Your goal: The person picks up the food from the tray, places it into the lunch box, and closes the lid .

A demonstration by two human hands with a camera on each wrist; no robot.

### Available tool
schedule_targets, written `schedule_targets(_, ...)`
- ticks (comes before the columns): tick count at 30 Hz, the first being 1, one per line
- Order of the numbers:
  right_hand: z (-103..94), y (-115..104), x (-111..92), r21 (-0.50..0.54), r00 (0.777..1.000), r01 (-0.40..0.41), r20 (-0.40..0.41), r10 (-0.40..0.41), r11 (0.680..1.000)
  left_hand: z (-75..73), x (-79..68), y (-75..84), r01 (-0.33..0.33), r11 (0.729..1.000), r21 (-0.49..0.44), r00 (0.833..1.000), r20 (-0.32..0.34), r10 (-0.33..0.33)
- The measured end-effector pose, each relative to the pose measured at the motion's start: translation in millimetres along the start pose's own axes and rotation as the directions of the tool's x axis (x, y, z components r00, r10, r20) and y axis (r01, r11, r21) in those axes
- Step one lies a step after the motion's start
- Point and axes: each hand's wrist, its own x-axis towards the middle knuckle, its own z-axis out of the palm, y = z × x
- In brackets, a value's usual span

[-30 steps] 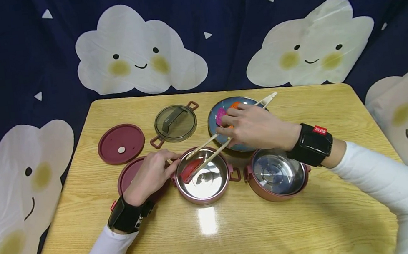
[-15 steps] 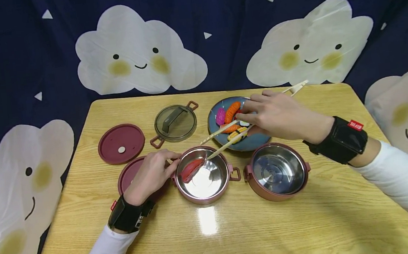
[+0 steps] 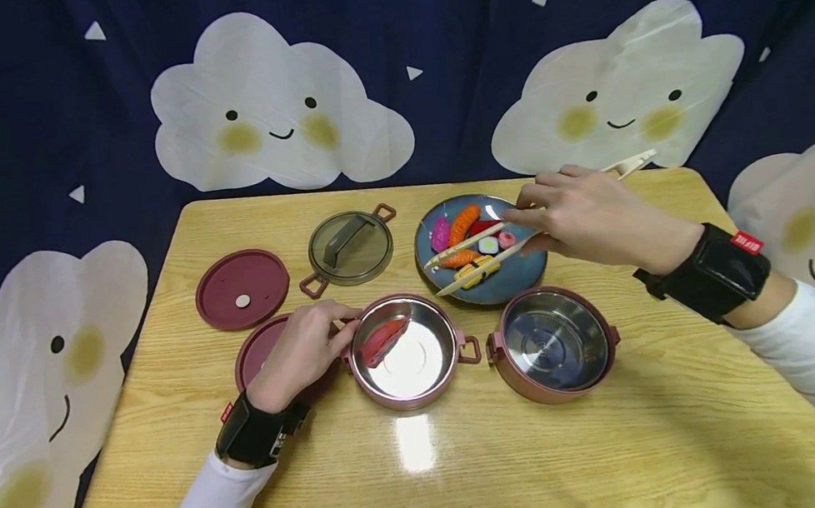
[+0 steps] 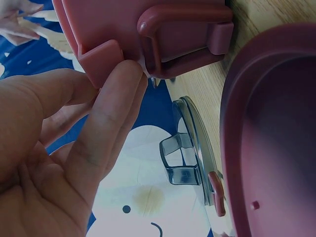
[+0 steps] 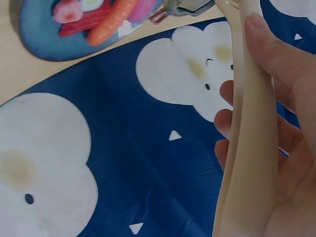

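My right hand [image 3: 584,213] grips a pair of cream tongs [image 5: 256,133] with long chopstick-like arms. In the head view their spread tips lie over the near left part of a blue plate [image 3: 523,274]. Toy sushi in several colours lies on that plate, including a yellow piece [image 3: 476,272] between the tong arms. With thumb and fingertips, my left hand [image 3: 305,345] pinches a tab on the left side of a shallow pink steel-lined pot [image 3: 423,395]. A red piece of toy sushi [image 3: 384,341] lies inside that pot.
A deeper pink pot [image 3: 555,392] stands at the right. Behind my left hand are a round maroon lid [image 3: 240,281], a second maroon lid [image 3: 260,350] partly hidden by that hand, and a glass lid [image 3: 362,255]. A cloud-print curtain [image 3: 453,123] hangs behind the table.
The tongs have let go of the red sushi, which stays in the pot. My right hand has moved right and the tong tips from the pot to over the plate. The left hand holds still.
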Motion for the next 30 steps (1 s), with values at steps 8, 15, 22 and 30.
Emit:
schedule_targets(8,9.0,13,-12,0.030,0.999,-0.032,0.023,0.031,0.999,-0.6,-0.8,0.5,0.004,1.000,-0.002,1.000,-0.004,-0.004)
schedule_targets(15,22.2,26,-22,0.048,0.999,-0.043,0.009,0.042,0.998,-0.6,-0.4,0.3,0.001,1.000,-0.004,1.000,-0.007,-0.001)
schedule_targets(22,30.2,34,-32,0.076,0.995,-0.086,0.047,0.083,0.993,-0.7,0.0,0.8,0.002,1.000,-0.001,1.000,-0.007,-0.002)
schedule_targets(30,38.5,38,-38,0.093,0.990,-0.116,0.093,0.108,0.989,-0.2,0.5,1.9,0.017,1.000,0.000,1.000,0.006,-0.017)
